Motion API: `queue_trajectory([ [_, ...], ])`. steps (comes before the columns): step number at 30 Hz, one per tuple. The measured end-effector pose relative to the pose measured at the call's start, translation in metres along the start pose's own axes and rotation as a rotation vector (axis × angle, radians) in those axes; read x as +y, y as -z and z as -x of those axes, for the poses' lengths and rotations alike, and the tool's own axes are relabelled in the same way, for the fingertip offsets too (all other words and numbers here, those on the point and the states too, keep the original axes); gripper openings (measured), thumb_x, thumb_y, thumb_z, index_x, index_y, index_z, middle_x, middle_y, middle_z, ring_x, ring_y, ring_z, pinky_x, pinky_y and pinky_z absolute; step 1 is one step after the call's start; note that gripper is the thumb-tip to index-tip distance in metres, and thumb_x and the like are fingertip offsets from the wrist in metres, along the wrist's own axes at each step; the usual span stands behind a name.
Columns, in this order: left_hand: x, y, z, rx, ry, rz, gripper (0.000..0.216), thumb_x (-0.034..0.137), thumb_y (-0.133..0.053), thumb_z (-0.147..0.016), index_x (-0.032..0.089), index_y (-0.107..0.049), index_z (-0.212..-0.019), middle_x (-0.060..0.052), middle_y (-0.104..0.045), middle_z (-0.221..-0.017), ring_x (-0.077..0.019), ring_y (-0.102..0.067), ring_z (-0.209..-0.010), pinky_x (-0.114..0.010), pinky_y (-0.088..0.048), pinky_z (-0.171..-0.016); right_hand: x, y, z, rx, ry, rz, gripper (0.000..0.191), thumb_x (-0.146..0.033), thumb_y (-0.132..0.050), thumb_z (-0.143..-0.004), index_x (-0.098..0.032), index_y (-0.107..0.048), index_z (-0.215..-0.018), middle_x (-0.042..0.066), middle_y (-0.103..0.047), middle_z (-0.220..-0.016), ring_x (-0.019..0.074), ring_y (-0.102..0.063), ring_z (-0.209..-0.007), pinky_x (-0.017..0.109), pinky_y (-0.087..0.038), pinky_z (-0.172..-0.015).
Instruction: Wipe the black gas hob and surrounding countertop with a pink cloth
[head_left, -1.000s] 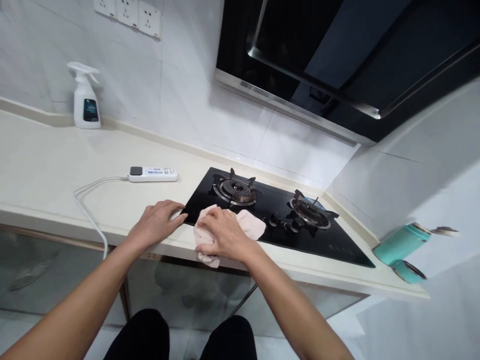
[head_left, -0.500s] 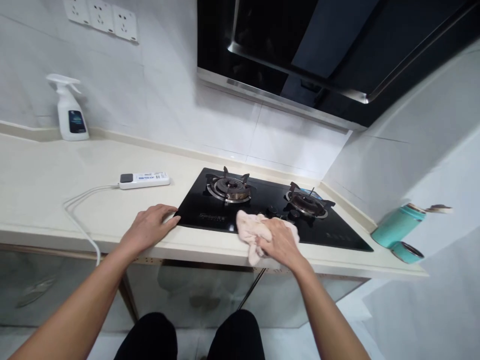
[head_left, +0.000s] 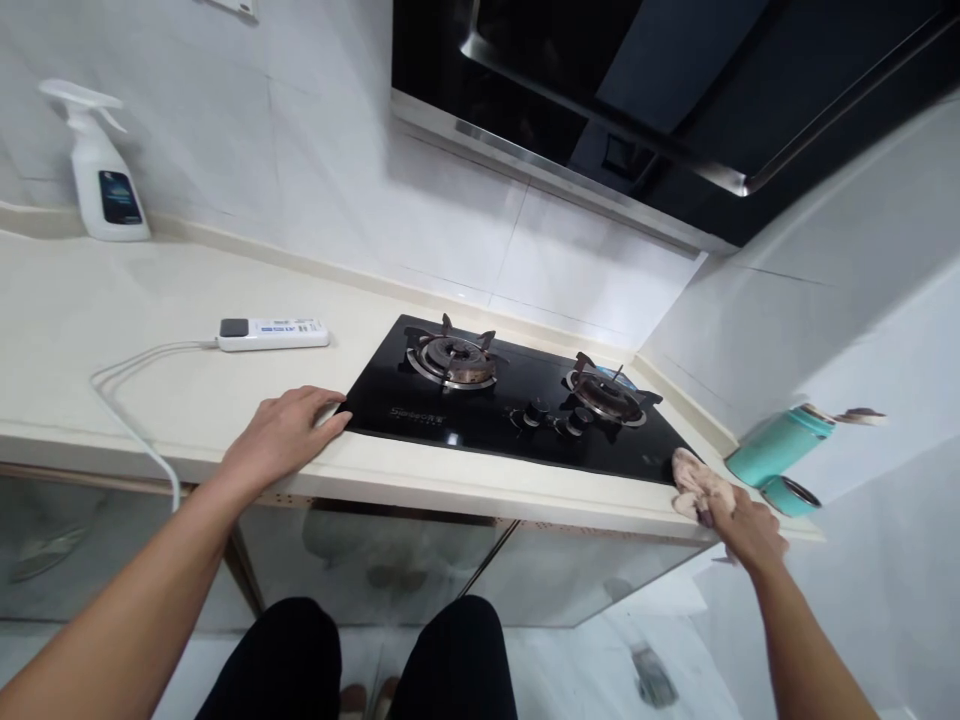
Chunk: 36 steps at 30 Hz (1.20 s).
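A crumpled pale pink cloth [head_left: 697, 485] is bunched under my right hand [head_left: 750, 530], which is closed on it at the front right corner of the black gas stove [head_left: 495, 435]. The cloth lies partly on the glass edge and partly on the counter. At the opposite front corner, my left hand [head_left: 281, 435] rests on the countertop, thumb and fingers apart, with the fingertips touching the stove's edge. Two burners, the left one [head_left: 454, 362] and the right one [head_left: 609, 395], stand on the glass. Between them, two knobs [head_left: 555, 418] are in plain sight.
A white power strip [head_left: 274, 334] with a cord lies left of the stove. Farther left stands a white spray bottle [head_left: 109, 185]. A teal canister [head_left: 780, 447] and a small teal cup [head_left: 790, 496] sit at the right end. The range hood [head_left: 570, 160] hangs overhead.
My right hand has moved right with the cloth, from the stove's front middle to its front right corner, uncovering the knobs. My left hand stays at the left corner. The view has shifted slightly.
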<state>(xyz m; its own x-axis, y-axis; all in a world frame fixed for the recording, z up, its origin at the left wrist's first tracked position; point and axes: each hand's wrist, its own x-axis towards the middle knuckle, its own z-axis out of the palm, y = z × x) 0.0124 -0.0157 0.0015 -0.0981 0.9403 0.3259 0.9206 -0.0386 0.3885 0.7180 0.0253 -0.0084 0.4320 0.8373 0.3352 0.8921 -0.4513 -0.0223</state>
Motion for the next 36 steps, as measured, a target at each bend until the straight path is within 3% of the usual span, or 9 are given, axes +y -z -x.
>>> queue_trajectory([
  [4,0.007,0.004,0.003,-0.030,-0.002,-0.004,0.057,0.058,-0.040,-0.098,0.020,-0.063,-0.133,-0.012,-0.065,-0.142,-0.0337,-0.055,-0.134,-0.051,-0.037,-0.115,-0.061,0.010,0.040,-0.019,0.065,-0.028,0.066,-0.054,-0.028,-0.097,-0.016,-0.054,-0.144,0.025,-0.059,-0.131,0.0435,-0.056,-0.126,0.059,-0.046,-0.097],
  [10,0.009,0.006,0.004,-0.031,-0.004,-0.006,0.057,0.056,-0.039,-0.099,0.018,-0.063,-0.133,-0.013,-0.064,-0.142,-0.0339,-0.054,-0.135,-0.052,-0.036,-0.115,-0.202,0.043,0.138,0.121,0.398,-0.162,0.051,-0.049,-0.042,-0.099,-0.014,-0.061,-0.132,0.021,-0.059,-0.119,0.0389,-0.053,-0.112,0.056,-0.041,-0.096],
  [14,0.010,0.005,0.004,-0.034,-0.018,0.003,0.056,0.055,-0.039,-0.098,0.019,-0.063,-0.133,-0.012,-0.064,-0.142,-0.0329,-0.054,-0.136,-0.049,-0.036,-0.116,-0.288,0.062,0.192,0.192,0.634,-0.377,0.043,-0.049,-0.057,-0.096,-0.018,-0.066,-0.124,0.016,-0.059,-0.111,0.0350,-0.049,-0.106,0.052,-0.038,-0.094],
  [19,0.011,0.008,0.004,-0.026,-0.005,-0.004,0.056,0.055,-0.040,-0.098,0.018,-0.064,-0.133,-0.013,-0.065,-0.141,-0.0315,-0.056,-0.134,-0.046,-0.038,-0.114,-0.353,0.069,0.252,0.142,0.882,-0.578,0.056,-0.061,-0.072,-0.086,-0.023,-0.064,-0.126,0.014,-0.056,-0.118,0.0351,-0.047,-0.108,0.054,-0.039,-0.094],
  [23,0.011,0.010,0.003,-0.045,0.007,0.004,0.055,0.055,-0.042,-0.098,0.017,-0.064,-0.132,-0.013,-0.066,-0.140,-0.0313,-0.057,-0.131,-0.046,-0.041,-0.110,-0.361,0.061,0.275,0.113,1.121,-0.605,0.056,-0.061,-0.073,-0.089,-0.036,-0.056,-0.137,0.011,-0.047,-0.142,0.0355,-0.042,-0.127,0.057,-0.032,-0.109],
  [27,0.012,0.010,0.003,-0.035,-0.002,-0.024,0.054,0.055,-0.043,-0.098,0.017,-0.065,-0.130,-0.013,-0.066,-0.140,-0.0324,-0.058,-0.130,-0.047,-0.040,-0.111,-0.339,0.050,0.262,0.160,1.217,-0.609,0.052,-0.047,-0.076,-0.089,-0.039,-0.054,-0.135,0.008,-0.046,-0.147,0.0327,-0.039,-0.137,0.054,-0.030,-0.113],
  [31,0.017,0.012,0.004,-0.042,0.030,-0.028,0.054,0.054,-0.042,-0.097,0.018,-0.065,-0.130,-0.013,-0.066,-0.139,-0.0336,-0.058,-0.130,-0.049,-0.040,-0.111,-0.295,0.031,0.235,0.309,1.198,-0.683,0.050,-0.033,-0.079,-0.084,-0.036,-0.053,-0.127,0.010,-0.045,-0.146,0.0337,-0.038,-0.143,0.057,-0.030,-0.115],
  [36,0.019,0.012,0.004,-0.036,0.045,-0.027,0.054,0.056,-0.041,-0.098,0.019,-0.066,-0.130,-0.011,-0.067,-0.139,-0.0310,-0.058,-0.129,-0.047,-0.041,-0.111,-0.208,-0.002,0.192,0.434,1.056,-0.670,0.044,-0.025,-0.074,-0.084,-0.032,-0.050,-0.121,0.010,-0.042,-0.148,0.0368,-0.037,-0.148,0.063,-0.033,-0.116],
])
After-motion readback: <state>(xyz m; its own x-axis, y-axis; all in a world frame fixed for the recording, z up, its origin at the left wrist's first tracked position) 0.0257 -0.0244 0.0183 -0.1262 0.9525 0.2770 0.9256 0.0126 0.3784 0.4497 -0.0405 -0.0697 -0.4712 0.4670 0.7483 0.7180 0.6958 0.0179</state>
